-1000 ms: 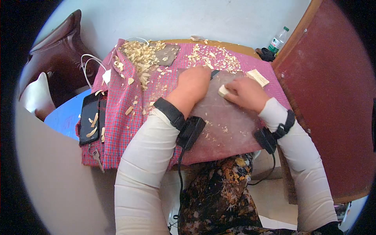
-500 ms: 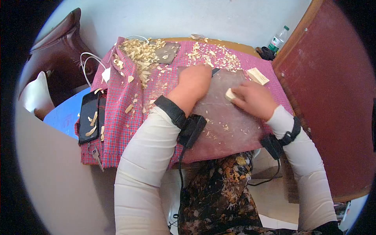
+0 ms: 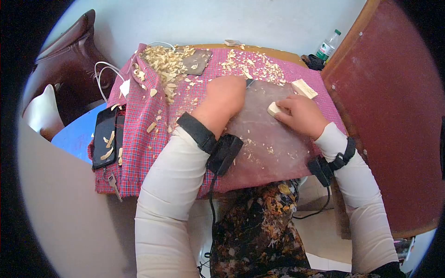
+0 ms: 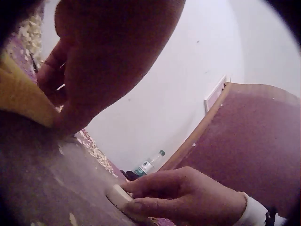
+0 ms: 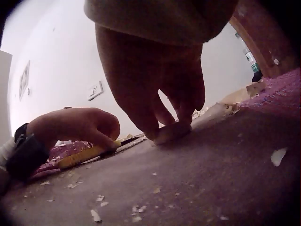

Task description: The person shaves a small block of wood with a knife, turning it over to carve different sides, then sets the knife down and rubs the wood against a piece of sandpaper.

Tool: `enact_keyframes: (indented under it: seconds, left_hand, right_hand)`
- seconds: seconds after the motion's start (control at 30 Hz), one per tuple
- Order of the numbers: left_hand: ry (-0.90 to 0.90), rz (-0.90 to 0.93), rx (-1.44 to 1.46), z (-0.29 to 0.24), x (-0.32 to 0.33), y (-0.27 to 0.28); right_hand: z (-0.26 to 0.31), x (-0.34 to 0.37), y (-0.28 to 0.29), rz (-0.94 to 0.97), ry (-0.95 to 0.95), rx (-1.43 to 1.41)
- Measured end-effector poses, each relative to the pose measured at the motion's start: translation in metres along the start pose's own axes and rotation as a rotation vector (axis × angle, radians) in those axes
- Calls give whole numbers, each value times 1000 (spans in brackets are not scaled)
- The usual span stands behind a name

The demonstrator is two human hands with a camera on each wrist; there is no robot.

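My left hand [image 3: 225, 99] is curled round a yellow-handled knife [image 5: 77, 157], its dark blade lying low over the grey board [image 3: 273, 134] in the right wrist view. To the right, my right hand [image 3: 301, 115] pinches a small pale wooden piece [image 3: 273, 109] between thumb and fingers, down on the board. The left wrist view also shows the piece [image 4: 120, 197] in the fingers of the right hand [image 4: 188, 197]. A second pale wooden block [image 3: 304, 89] lies on the checked cloth beyond the right hand.
Wood shavings [image 3: 167, 67] are heaped at the back left, with more scattered behind the board. A phone [image 3: 105, 134] and keys [image 3: 112, 181] lie at the left edge. A bottle [image 3: 328, 45] stands at the back right, beside a dark red panel [image 3: 394, 120].
My right hand has moved slightly right and toward me with the wooden piece, then nearly stopped. My left hand has shifted a little to the left, still holding the knife.
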State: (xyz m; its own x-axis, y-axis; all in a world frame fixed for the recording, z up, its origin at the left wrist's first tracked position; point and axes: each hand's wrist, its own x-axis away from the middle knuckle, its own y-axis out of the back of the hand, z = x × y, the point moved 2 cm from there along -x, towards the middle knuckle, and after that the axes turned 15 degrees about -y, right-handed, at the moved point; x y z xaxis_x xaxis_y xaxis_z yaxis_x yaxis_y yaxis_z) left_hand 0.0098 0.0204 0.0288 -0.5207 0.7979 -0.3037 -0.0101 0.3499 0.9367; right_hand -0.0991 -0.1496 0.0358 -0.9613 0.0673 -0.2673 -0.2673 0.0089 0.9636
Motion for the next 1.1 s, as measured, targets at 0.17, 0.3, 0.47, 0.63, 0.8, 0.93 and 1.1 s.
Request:
enact_keyframes:
  seconds: [0.17,0.3,0.47,0.63,0.8,0.93,1.1]
  left_hand:
    - [-11,-4,-11,4,-3,-9]
    - [4,-26,-38,1,-3,-8]
    - [-15,-54,-5,12,-7,-18]
    - [-10,-36,-14,6,-7,-14]
    - [-27,-45,-11,6,-6,-13]
    - [-29,-48,-20,7,-7,-15]
    - [-6,-14,-21,4,-6,-10]
  right_hand:
    - [7,-17,-6,5,10,68]
    - [7,-34,-15,93,-81,-3]
    - [1,-15,-2,186,-94,-58]
    - [-6,18,14,105,-23,-102]
    - [7,-8,-3,84,35,15]
    - [22,-36,-14,132,-3,-31]
    - [10,-13,-3,132,19,19]
